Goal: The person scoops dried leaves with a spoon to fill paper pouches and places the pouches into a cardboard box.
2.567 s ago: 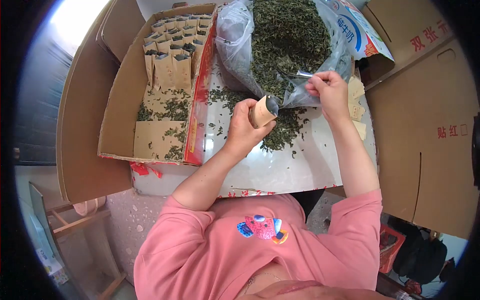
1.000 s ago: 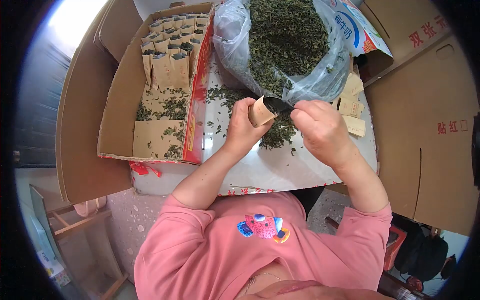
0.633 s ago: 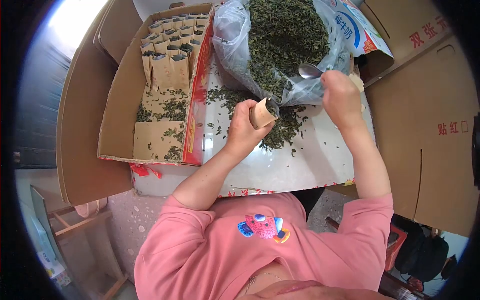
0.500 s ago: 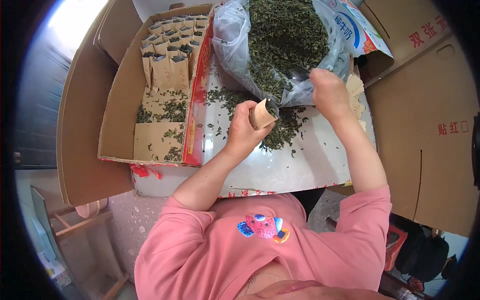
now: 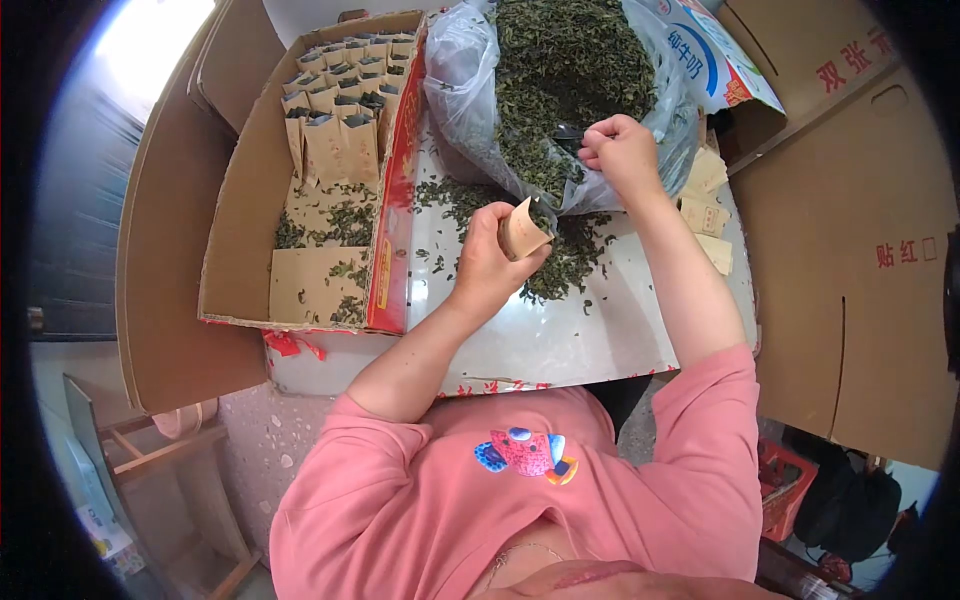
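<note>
My left hand [image 5: 487, 262] is wrapped round a small brown paper bag [image 5: 525, 232], its open top tilted up to the right. Closed fingers of my right hand [image 5: 622, 155] grip a dark, shiny spoon [image 5: 568, 136], whose bowl is partly hidden among the leaves. The spoon is over the dried tea leaves [image 5: 575, 60] in a big clear plastic bag [image 5: 462, 70]. Loose leaves [image 5: 560, 270] lie spilled on the white table below the paper bag.
To the left stands a cardboard box [image 5: 235, 225] with rows of filled paper bags [image 5: 340, 145] and scattered leaves. Flat paper bags [image 5: 708, 215] lie by the table's right edge. Large cardboard [image 5: 850, 230] rises on the right, and a milk carton box [image 5: 715, 60] stands behind.
My right hand has moved left and slightly up with the spoon, further over the leaves, uncovering more of the flat paper bags. My left hand and its paper bag have stayed put.
</note>
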A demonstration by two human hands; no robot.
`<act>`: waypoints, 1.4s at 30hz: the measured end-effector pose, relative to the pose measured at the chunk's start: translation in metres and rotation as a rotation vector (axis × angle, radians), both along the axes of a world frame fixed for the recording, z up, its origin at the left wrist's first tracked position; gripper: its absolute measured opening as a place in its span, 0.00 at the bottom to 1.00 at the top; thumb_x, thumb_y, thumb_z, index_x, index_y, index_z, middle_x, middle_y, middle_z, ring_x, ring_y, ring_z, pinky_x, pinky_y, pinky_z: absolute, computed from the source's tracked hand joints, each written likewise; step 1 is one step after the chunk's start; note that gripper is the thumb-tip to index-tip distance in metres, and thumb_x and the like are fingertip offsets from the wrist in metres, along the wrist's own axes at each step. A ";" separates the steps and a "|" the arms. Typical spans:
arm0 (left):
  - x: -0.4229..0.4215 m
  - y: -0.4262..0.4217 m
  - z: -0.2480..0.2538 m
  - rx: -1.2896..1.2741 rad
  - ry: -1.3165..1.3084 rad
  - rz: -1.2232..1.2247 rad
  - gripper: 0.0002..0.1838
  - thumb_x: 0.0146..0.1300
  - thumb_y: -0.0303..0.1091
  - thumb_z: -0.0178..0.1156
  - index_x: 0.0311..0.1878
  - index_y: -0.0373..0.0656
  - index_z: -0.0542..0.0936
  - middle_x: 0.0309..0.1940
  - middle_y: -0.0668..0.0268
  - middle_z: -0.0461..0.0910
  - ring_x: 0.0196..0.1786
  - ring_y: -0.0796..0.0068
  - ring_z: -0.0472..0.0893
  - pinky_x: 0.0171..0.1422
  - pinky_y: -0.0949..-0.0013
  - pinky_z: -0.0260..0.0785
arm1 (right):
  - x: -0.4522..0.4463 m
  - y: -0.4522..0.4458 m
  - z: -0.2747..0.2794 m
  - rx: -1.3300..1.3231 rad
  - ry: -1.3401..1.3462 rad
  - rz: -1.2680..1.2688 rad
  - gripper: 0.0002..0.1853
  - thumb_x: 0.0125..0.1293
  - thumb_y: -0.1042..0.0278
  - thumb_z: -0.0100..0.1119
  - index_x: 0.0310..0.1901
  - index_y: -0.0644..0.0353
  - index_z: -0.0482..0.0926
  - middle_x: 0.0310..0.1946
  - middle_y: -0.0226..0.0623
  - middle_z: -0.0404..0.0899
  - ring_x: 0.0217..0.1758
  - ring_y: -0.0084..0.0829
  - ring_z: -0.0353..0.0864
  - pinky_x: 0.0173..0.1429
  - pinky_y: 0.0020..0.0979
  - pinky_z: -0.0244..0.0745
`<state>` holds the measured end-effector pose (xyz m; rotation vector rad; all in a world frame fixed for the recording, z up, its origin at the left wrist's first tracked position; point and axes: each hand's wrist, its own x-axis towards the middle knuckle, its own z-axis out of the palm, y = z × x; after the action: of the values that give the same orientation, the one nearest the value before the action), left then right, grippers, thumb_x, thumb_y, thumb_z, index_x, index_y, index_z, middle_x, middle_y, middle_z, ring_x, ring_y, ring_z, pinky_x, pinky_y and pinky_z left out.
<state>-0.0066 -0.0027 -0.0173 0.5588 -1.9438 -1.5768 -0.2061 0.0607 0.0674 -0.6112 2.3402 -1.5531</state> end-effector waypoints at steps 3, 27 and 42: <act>0.002 0.000 0.005 -0.035 -0.006 0.006 0.33 0.47 0.30 0.76 0.53 0.38 0.67 0.47 0.61 0.69 0.48 0.71 0.74 0.54 0.69 0.71 | 0.004 0.003 0.007 -0.032 -0.029 -0.015 0.02 0.61 0.77 0.59 0.35 0.64 0.79 0.28 0.33 0.81 0.29 0.25 0.83 0.31 0.23 0.79; 0.003 -0.002 0.015 0.012 -0.014 0.013 0.31 0.49 0.25 0.73 0.54 0.39 0.66 0.46 0.65 0.72 0.49 0.75 0.74 0.57 0.71 0.68 | 0.064 0.080 0.056 0.021 0.178 0.382 0.02 0.64 0.81 0.56 0.35 0.63 0.76 0.30 0.31 0.80 0.32 0.22 0.81 0.38 0.24 0.76; 0.001 -0.003 0.003 -0.067 -0.029 0.047 0.32 0.46 0.29 0.76 0.52 0.40 0.67 0.46 0.60 0.71 0.48 0.68 0.76 0.54 0.67 0.70 | 0.105 0.075 0.062 0.183 1.153 0.709 0.12 0.46 0.85 0.58 0.35 0.65 0.77 0.36 0.44 0.80 0.38 0.44 0.81 0.44 0.40 0.76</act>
<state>-0.0053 -0.0061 -0.0148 0.5978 -1.9828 -1.4769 -0.1013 0.1352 0.1292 -2.4138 2.3156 -0.6583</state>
